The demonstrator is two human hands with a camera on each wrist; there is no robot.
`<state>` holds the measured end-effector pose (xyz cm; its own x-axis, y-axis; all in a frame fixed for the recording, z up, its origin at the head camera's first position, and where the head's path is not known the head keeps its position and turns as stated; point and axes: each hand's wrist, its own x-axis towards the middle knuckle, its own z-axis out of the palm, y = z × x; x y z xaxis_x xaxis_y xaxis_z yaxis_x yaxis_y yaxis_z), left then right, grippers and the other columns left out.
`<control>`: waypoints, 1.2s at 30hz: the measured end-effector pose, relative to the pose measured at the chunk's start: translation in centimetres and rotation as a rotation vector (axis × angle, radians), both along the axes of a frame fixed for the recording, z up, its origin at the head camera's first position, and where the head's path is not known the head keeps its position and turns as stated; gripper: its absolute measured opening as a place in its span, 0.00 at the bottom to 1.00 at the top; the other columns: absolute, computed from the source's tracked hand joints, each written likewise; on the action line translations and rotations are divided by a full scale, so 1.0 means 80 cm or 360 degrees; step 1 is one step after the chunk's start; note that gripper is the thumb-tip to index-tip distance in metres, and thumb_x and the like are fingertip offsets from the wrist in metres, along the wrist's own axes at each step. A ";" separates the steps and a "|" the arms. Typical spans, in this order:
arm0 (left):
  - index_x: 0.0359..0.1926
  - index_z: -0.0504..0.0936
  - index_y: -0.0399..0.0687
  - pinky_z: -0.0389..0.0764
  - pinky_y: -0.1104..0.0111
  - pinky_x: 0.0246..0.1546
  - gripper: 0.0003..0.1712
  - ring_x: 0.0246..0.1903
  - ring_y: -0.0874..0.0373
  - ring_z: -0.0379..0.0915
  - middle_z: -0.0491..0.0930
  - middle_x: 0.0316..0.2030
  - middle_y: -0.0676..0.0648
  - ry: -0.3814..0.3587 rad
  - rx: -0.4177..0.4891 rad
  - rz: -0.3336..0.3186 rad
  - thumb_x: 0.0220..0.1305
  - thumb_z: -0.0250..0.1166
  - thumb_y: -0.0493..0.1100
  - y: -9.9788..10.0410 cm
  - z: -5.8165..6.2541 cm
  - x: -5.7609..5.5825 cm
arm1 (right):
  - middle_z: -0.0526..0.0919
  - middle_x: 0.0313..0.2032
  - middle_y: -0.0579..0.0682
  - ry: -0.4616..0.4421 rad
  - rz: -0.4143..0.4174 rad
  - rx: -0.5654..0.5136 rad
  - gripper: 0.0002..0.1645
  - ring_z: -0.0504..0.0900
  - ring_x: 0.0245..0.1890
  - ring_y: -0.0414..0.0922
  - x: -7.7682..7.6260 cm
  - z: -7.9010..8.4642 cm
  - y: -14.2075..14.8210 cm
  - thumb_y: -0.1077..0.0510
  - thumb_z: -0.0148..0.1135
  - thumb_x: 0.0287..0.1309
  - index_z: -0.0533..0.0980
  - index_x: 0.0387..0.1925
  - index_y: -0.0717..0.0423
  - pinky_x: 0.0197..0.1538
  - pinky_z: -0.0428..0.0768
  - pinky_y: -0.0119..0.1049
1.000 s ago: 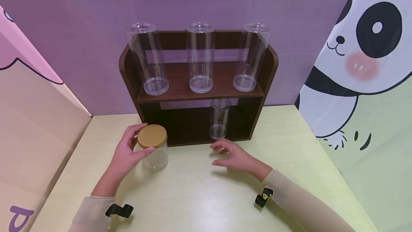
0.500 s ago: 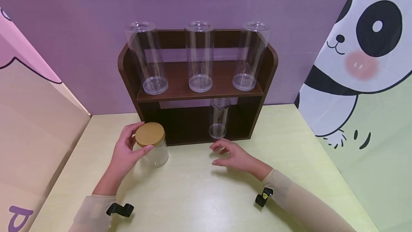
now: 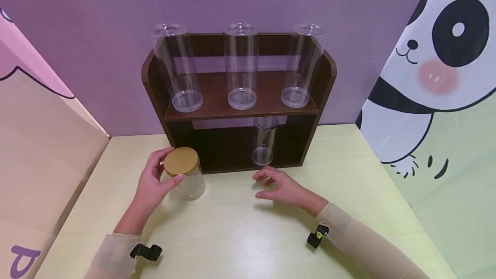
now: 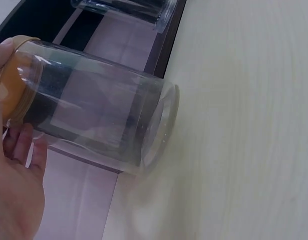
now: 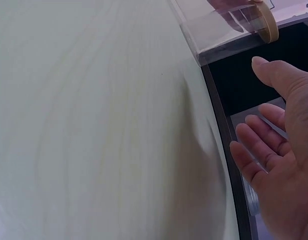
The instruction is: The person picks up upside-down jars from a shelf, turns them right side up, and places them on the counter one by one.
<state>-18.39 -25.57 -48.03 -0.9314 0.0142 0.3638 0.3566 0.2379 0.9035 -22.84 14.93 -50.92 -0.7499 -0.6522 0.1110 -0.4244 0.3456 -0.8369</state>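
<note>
My left hand (image 3: 153,184) grips a clear jar (image 3: 193,186) by its tan lid (image 3: 181,161), thumb in front and fingers behind. The jar leans slightly, its lid to the left and its base to the right, in front of the rack's left end. In the left wrist view the jar's clear wall (image 4: 93,100) looks see-through with nothing inside. My right hand (image 3: 284,188) hovers with loosely bent fingers, holding nothing. Just beyond its fingertips, a smaller clear jar (image 3: 265,141) stands on the lower shelf toward the right.
A dark brown two-tier rack (image 3: 232,115) stands against the purple backdrop. On its upper shelf are three tall clear jars, left (image 3: 186,76), middle (image 3: 241,72) and right (image 3: 300,72). The pale table (image 3: 232,236) runs in front, between printed side panels.
The lidded jar's base has swung a little to the right while its lid shifted slightly left, in my left hand's grip. My right hand has stayed where it was.
</note>
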 end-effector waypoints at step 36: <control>0.70 0.70 0.23 0.78 0.70 0.60 0.29 0.61 0.53 0.75 0.77 0.62 0.48 0.0448 0.0140 0.0168 0.71 0.66 0.21 -0.010 0.075 -0.036 | 0.85 0.60 0.56 -0.0026 -0.0004 0.0025 0.30 0.85 0.59 0.54 0.000 0.007 0.004 0.56 0.82 0.66 0.80 0.63 0.62 0.67 0.84 0.50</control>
<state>-21.24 -26.34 -42.00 -0.7886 -0.1200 0.6030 0.5730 0.2122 0.7916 -22.83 15.28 -50.37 -0.7530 -0.6520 0.0885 -0.4097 0.3594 -0.8384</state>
